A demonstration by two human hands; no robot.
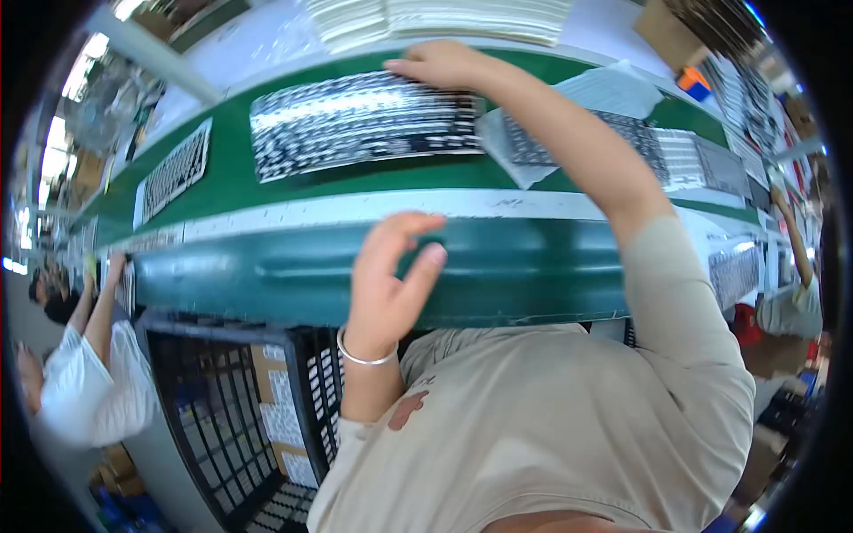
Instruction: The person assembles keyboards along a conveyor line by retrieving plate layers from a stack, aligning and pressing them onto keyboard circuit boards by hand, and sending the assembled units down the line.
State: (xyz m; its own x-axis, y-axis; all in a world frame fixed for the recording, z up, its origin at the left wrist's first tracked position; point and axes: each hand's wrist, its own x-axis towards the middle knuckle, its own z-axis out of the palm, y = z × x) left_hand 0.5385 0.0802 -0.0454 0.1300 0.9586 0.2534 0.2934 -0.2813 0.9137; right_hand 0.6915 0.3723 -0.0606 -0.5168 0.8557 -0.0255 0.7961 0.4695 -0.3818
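A black-and-white keyboard [355,124], slightly smeared by motion, is on the green work surface in front of me, its face toward me. My right hand [442,64] reaches over to its upper edge, fingers closed on it near the right end. In front of the surface's white edge, my left hand [389,280] hangs with thumb and fingers apart, holding nothing; a bracelet circles its wrist. Right of the keyboard, thin translucent wrapping [515,155] lies around another keyboard [622,133], partly hidden by my right forearm.
Another keyboard [176,171] rests at the left of the green surface [233,173]. Stacked white sheets [471,22] fill the shelf behind. A black crate [222,417] with cartons stands below left. Other people work at both sides. An orange-and-blue item [693,83] sits back right.
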